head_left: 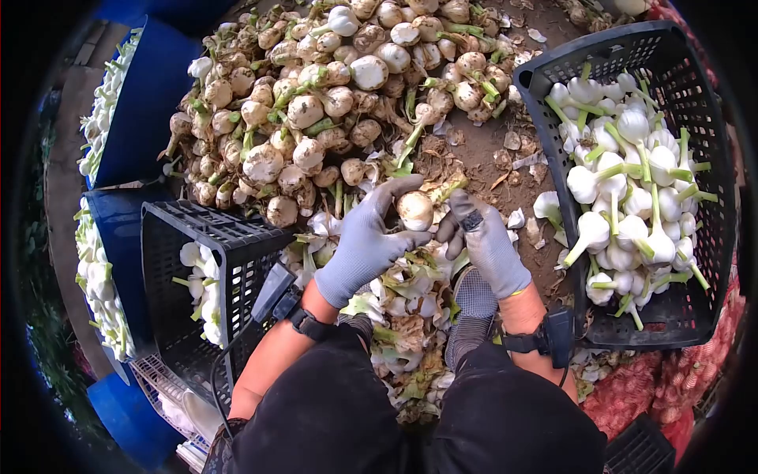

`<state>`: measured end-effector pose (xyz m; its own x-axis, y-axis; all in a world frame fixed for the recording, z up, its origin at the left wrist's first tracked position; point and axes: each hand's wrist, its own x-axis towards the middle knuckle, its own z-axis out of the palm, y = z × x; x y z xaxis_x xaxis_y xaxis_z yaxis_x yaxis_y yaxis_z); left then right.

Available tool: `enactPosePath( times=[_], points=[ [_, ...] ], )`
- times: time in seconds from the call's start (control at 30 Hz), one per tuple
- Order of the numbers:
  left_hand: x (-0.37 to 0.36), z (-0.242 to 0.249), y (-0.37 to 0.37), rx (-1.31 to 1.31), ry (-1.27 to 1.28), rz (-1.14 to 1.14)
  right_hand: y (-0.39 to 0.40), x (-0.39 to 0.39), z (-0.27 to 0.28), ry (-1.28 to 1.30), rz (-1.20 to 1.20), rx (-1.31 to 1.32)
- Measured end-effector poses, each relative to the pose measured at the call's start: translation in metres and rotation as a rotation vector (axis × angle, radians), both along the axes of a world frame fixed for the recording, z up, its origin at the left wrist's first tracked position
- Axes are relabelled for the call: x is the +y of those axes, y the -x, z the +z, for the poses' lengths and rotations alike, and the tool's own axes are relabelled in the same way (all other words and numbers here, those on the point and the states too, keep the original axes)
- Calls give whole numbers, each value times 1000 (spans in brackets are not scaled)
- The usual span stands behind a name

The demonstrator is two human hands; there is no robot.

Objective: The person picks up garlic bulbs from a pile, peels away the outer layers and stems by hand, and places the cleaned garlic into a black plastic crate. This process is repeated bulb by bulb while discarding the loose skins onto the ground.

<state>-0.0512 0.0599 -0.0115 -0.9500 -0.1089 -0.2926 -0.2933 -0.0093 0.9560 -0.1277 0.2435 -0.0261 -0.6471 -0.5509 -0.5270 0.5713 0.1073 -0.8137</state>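
Observation:
My left hand (365,241), in a grey glove, is closed around a pale garlic bulb (415,210) at the middle of the view. My right hand (485,241), also gloved in grey, grips the same bulb's stalk end from the right, its fingers pinched against it. Both wrists carry black strapped devices. Beyond the hands lies a large heap of dirty, unpeeled garlic bulbs (316,103) on the earth. Under the hands and between my knees is a pile of peeled skins and green leaf scraps (410,316).
A black plastic crate (695,103) at the right holds several clean white bulbs with green stalks. A second black crate (237,245) at the left holds a few. Blue bins (126,237) with more bulbs stand at far left. Red mesh sacks (671,379) lie at lower right.

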Motion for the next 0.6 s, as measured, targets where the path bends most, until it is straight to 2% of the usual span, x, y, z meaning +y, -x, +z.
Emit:
enactPosePath(
  times=[0.03, 0.1, 0.17, 0.23, 0.3, 0.37, 0.43, 0.5, 0.53, 0.57, 0.6],
  points=[
    [1, -3, 0, 69, 97, -44, 1, -4, 8, -3, -1, -1],
    [6, 3, -1, 19, 112, -42, 0, -14, 18, -173, 47, -76],
    [5, 3, 0, -28, 138, -35, -1, -18, 14, -167, 63, -78],
    [3, 0, -5, 144, 269, 30, -7, -21, 21, -98, 44, -11],
    [-1, 1, -7, 142, 298, 15, -5, -21, 26, -103, 65, -101],
    [-4, -3, -6, 85, 6, 55, -8, -20, 28, -67, 52, -82],
    [-5, 1, -6, 14, -92, 33, -9, -20, 28, -113, 20, -94],
    [-6, 3, -5, -102, -498, 88, -8, -18, 26, -158, -14, -103],
    [-10, -3, -8, -142, -638, 41, -9, -13, 21, -386, 153, 372],
    [-9, -6, -9, -145, -637, 41, -11, -9, 15, -605, 324, 850],
    [-7, -8, -9, -199, -806, 67, -15, -8, 4, -602, 325, 850]
  ],
)
